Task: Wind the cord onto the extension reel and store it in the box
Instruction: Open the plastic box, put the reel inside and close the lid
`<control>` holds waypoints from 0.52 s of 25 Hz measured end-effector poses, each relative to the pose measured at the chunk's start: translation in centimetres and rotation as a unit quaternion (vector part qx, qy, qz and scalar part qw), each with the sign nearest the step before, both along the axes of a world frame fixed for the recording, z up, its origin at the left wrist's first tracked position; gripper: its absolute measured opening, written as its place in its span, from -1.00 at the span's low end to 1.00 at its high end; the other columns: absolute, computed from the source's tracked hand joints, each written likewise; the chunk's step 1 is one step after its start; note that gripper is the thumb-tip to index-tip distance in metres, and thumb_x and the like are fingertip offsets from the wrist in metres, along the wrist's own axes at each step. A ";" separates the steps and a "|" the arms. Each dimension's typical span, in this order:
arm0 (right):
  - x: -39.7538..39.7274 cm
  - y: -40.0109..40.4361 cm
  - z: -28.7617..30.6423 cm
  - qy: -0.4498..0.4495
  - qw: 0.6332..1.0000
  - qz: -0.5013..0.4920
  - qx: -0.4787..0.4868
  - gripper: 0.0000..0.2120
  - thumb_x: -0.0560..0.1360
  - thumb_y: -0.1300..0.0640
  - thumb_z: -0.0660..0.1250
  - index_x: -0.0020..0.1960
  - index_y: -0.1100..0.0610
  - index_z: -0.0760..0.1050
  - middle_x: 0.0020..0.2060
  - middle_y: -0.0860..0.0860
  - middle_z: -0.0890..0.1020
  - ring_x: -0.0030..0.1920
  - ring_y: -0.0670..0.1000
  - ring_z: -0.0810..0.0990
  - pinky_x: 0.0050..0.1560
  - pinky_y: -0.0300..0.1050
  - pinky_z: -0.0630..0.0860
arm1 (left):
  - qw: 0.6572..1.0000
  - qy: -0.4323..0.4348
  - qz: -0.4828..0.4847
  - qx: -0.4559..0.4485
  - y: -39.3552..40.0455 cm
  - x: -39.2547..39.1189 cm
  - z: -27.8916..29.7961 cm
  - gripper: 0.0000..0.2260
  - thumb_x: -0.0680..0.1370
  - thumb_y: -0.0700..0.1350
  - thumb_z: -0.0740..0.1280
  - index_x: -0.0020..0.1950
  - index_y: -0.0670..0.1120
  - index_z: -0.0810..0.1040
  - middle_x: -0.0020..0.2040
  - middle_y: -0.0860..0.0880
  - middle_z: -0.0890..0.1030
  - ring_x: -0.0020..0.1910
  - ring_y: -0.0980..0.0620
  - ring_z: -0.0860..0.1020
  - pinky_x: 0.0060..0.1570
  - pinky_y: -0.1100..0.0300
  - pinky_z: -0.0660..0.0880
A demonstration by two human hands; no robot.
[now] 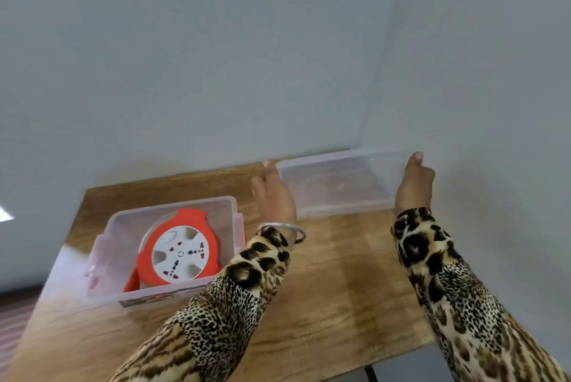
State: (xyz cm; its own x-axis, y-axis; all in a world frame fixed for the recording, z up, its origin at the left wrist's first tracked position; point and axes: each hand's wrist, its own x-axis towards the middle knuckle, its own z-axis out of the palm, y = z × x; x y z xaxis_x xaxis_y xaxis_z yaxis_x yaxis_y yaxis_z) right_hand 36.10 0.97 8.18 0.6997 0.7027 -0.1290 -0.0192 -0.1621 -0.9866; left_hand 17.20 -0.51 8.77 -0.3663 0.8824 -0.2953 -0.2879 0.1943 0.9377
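Note:
An orange extension reel (179, 250) with a white socket face lies inside a clear plastic box (173, 205) on the left of the wooden table (333, 276). The cord is not visible loose anywhere. A clear plastic lid (336, 183) sits at the table's far right corner by the wall. My left hand (273, 193) is at the lid's left end and my right hand (414, 183) at its right end, fingers curled against its edges.
Pale walls meet in a corner right behind the lid. The table's front right edge drops off near my right sleeve. The box has hinged side clips (239, 227). Bare wood lies between the box and the lid.

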 end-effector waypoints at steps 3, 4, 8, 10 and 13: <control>-4.3 -0.2 3.1 0.278 0.936 0.056 0.208 -0.59 0.55 -0.20 0.12 0.02 0.13 0.51 -0.24 -0.08 0.59 -0.14 -0.08 0.57 -0.02 -0.18 0.50 | 0.991 -0.024 0.095 0.094 0.9 -6.2 3.2 -0.66 0.62 0.09 0.14 0.00 -0.14 0.55 -0.07 -0.06 0.60 -0.05 0.01 0.53 0.05 0.14 0.45; -5.8 -0.3 3.3 0.331 0.911 0.093 0.227 -0.68 0.55 -0.10 0.18 -0.12 0.13 0.51 -0.31 -0.05 0.59 -0.22 -0.05 0.59 -0.13 -0.17 0.54 | 0.988 -0.001 0.108 0.111 0.9 -8.7 3.6 -0.81 0.59 -0.02 0.24 -0.08 -0.11 0.55 -0.19 0.00 0.56 -0.15 0.05 0.52 -0.05 0.21 0.45; -12.7 0.1 1.3 0.302 0.905 0.278 0.111 -0.75 0.50 0.39 0.17 0.10 0.17 0.46 0.06 0.13 0.58 0.04 0.13 0.58 0.03 0.02 0.56 | 0.986 0.108 0.057 0.111 -0.8 -19.3 1.6 -0.69 0.43 -0.42 0.32 0.05 -0.08 0.47 -0.05 0.00 0.54 -0.06 0.07 0.52 -0.03 0.22 0.49; -16.2 -0.6 0.2 0.268 0.898 0.344 0.052 -0.67 0.49 0.42 0.18 0.18 0.15 0.45 0.13 0.13 0.58 0.05 0.14 0.61 -0.01 0.06 0.59 | 0.990 0.132 0.036 0.035 -2.6 -23.9 -0.4 -0.69 0.45 -0.40 0.29 0.09 -0.09 0.46 0.05 -0.11 0.59 0.01 -0.08 0.57 -0.01 0.03 0.55; -20.8 -2.9 -1.8 0.150 0.903 0.403 -0.013 -0.70 0.51 0.32 0.22 0.17 0.05 0.46 0.02 0.05 0.63 -0.12 0.00 0.68 -0.24 -0.08 0.62 | 0.959 0.270 0.034 -0.076 -5.1 -28.7 -3.3 -0.85 0.54 -0.17 0.28 0.10 -0.15 0.51 0.03 -0.21 0.63 -0.03 -0.18 0.59 -0.06 -0.03 0.54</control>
State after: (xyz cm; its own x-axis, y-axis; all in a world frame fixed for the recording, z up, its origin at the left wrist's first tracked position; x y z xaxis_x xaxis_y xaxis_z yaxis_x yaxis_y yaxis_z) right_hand 15.28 -1.95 6.40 -0.1073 0.9617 -0.2521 -0.1509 -0.2664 -0.9520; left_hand -11.51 -5.57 5.51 -0.5579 0.8125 -0.1693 0.2157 0.3389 0.9158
